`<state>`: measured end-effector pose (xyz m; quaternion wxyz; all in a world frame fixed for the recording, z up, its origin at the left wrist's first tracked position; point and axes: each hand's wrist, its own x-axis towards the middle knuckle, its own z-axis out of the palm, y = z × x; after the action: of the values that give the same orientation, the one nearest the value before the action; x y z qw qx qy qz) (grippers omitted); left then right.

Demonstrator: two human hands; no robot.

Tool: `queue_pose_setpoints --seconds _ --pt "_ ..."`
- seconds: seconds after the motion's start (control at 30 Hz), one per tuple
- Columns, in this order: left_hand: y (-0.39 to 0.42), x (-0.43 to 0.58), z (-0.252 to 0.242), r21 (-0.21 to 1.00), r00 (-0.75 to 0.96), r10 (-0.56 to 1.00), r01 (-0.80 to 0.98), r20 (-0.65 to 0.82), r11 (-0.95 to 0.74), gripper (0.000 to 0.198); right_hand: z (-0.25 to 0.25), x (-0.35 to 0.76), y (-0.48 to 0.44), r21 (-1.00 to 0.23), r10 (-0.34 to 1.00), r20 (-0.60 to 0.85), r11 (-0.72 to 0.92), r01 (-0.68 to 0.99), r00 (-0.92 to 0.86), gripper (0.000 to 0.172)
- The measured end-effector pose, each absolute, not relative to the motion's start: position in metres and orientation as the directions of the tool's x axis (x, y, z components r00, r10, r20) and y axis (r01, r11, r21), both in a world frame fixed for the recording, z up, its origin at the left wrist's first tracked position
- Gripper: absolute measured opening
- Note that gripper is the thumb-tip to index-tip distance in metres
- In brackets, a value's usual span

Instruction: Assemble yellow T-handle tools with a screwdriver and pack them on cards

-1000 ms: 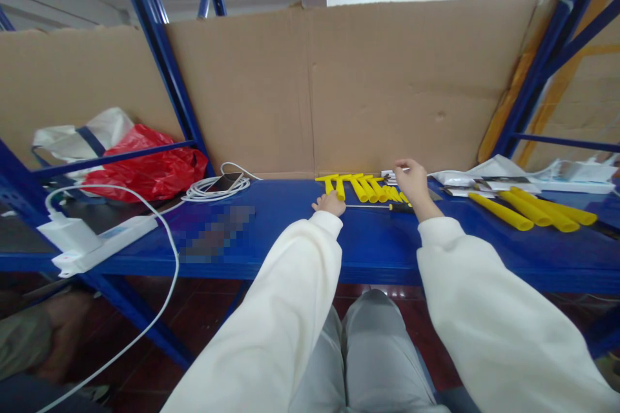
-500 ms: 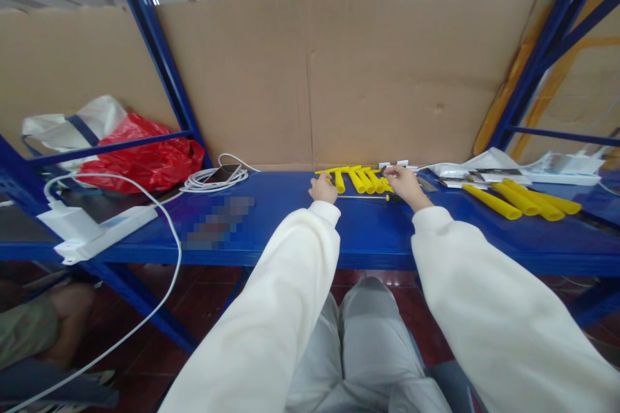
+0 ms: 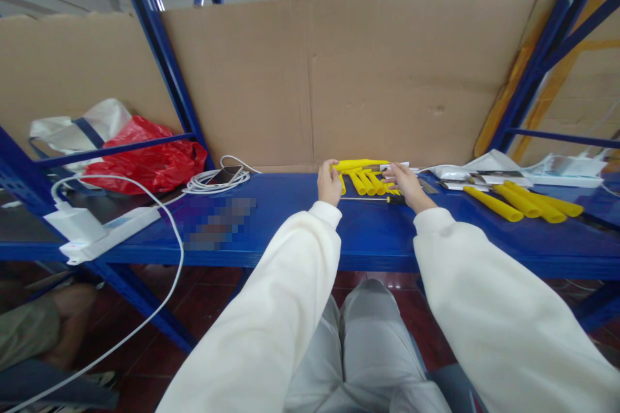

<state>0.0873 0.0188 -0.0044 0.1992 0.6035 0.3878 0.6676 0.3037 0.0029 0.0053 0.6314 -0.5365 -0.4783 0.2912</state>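
Observation:
My left hand (image 3: 330,183) is closed around the wide end of a yellow tapered tube (image 3: 362,164), held level with its narrow end to the right. Just past that narrow end is my right hand (image 3: 407,186), its fingers drawn together around something too small to make out. Several more yellow tubes (image 3: 364,183) lie slanted side by side on the blue table between my hands. In front of them rests a screwdriver (image 3: 396,200) with a yellow and black handle, its thin shaft pointing left.
To the right lie several yellow tapered tubes (image 3: 526,201) and white packets (image 3: 489,164). On the left are a white power strip (image 3: 121,227), a coiled white cable (image 3: 213,182) and a red plastic bag (image 3: 150,158). A cardboard panel (image 3: 310,84) stands behind the blue table (image 3: 290,232).
My left hand has taken up a yellow tube and raised it level above the row. My right hand stays close to its earlier place, with its fingers shifted slightly.

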Motion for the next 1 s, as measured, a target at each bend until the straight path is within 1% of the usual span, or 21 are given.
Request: queue_pose_setpoints --seconds 0.07,0.13,0.2,0.27,0.33,0.43,0.5,0.57,0.67,0.73,0.8,0.9,1.0 --pt "0.022 0.089 -0.006 0.751 -0.131 0.740 0.154 0.660 -0.642 0.014 0.010 0.303 -0.001 -0.966 0.891 0.250 0.253 0.044 0.380 0.020" --pt "0.025 0.091 -0.008 0.752 -0.087 0.748 0.121 0.658 -0.648 0.011 0.014 0.301 -0.004 -0.969 0.898 0.222 0.248 -0.019 0.380 0.019" --pt "0.027 0.093 -0.010 0.753 -0.053 0.753 0.112 0.656 -0.648 0.008 0.016 0.300 -0.006 -0.971 0.895 0.190 0.232 -0.058 0.404 0.014" --pt "0.028 0.093 -0.012 0.750 -0.015 0.756 0.138 0.655 -0.647 0.013 0.017 0.300 -0.007 -0.970 0.877 0.181 0.235 -0.069 0.445 0.008" --pt "0.027 0.093 -0.013 0.734 0.036 0.753 0.198 0.657 -0.649 0.022 0.016 0.300 -0.007 -0.965 0.848 0.194 0.256 -0.060 0.493 0.006" --pt "0.020 0.092 -0.014 0.677 0.125 0.738 0.321 0.663 -0.662 0.033 0.014 0.302 -0.006 -0.963 0.824 0.199 0.266 -0.051 0.530 0.013" --pt "0.013 0.091 -0.012 0.631 0.177 0.742 0.422 0.647 -0.651 0.034 0.013 0.303 -0.004 -0.968 0.826 0.193 0.250 -0.036 0.529 0.017" --pt "0.005 0.090 -0.008 0.593 0.205 0.776 0.539 0.597 -0.598 0.032 0.012 0.304 -0.003 -0.972 0.832 0.202 0.234 0.003 0.517 0.020" --pt "-0.006 0.089 -0.002 0.518 0.236 0.812 0.667 0.534 -0.535 0.031 0.009 0.303 -0.001 -0.973 0.855 0.230 0.217 0.084 0.465 0.020" --pt "-0.012 0.088 0.002 0.474 0.260 0.816 0.707 0.516 -0.525 0.034 0.008 0.303 0.000 -0.967 0.889 0.253 0.218 0.134 0.382 0.022" --pt "-0.017 0.088 0.005 0.439 0.270 0.824 0.741 0.498 -0.508 0.038 0.006 0.302 0.000 -0.958 0.916 0.275 0.235 0.166 0.291 0.030" --pt "-0.022 0.087 0.008 0.384 0.277 0.839 0.791 0.468 -0.476 0.041 0.004 0.301 -0.003 -0.945 0.929 0.303 0.263 0.196 0.214 0.041" --pt "-0.025 0.087 0.011 0.309 0.308 0.846 0.831 0.436 -0.462 0.042 0.003 0.299 -0.005 -0.931 0.934 0.319 0.276 0.241 0.163 0.045"
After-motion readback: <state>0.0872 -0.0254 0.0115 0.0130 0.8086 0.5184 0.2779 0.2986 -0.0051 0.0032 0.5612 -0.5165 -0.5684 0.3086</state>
